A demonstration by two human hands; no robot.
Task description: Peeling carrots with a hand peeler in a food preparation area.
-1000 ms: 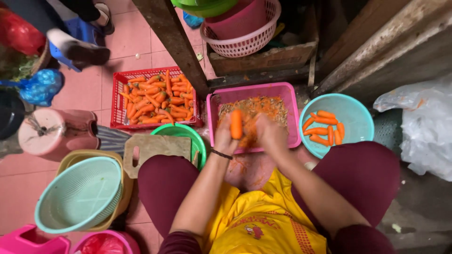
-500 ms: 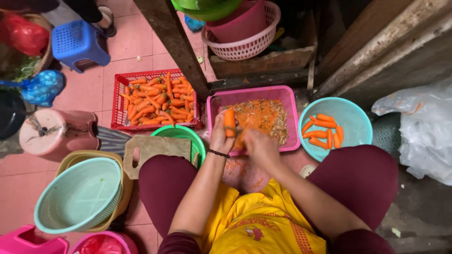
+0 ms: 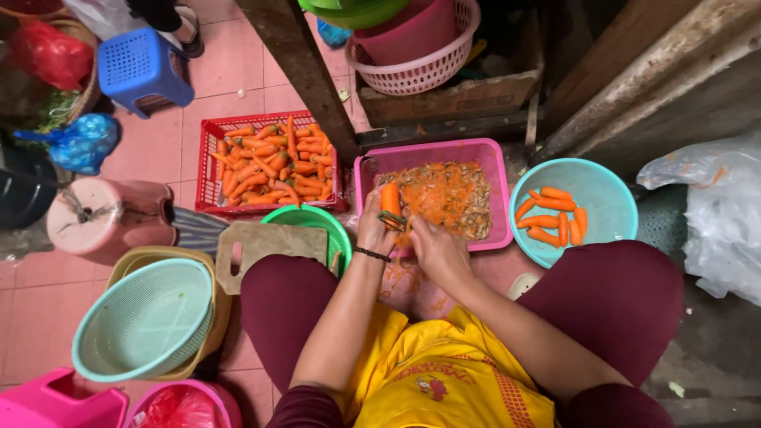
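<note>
My left hand (image 3: 374, 228) grips an orange carrot (image 3: 390, 198) upright over the near edge of a pink tub (image 3: 498, 187) heaped with carrot peelings. Pressed against the carrot's lower end, my right hand (image 3: 434, 247) holds a small peeler that is mostly hidden by the fingers. A red crate (image 3: 204, 168) full of unpeeled carrots stands to the left. On the right, a light blue bowl (image 3: 602, 187) holds several peeled carrots.
A green bowl (image 3: 333, 230) and a wooden cutting board (image 3: 265, 246) lie by my left knee. Stacked colanders (image 3: 147, 317), a pink stool (image 3: 111, 215), a blue stool (image 3: 143, 67) and a pink basket (image 3: 420, 63) surround me. A white plastic bag (image 3: 713, 214) sits on the right.
Both hands have moved slightly left and nearer, to the tub's near-left edge. A person's foot by the blue stool has withdrawn toward the top of the view.
</note>
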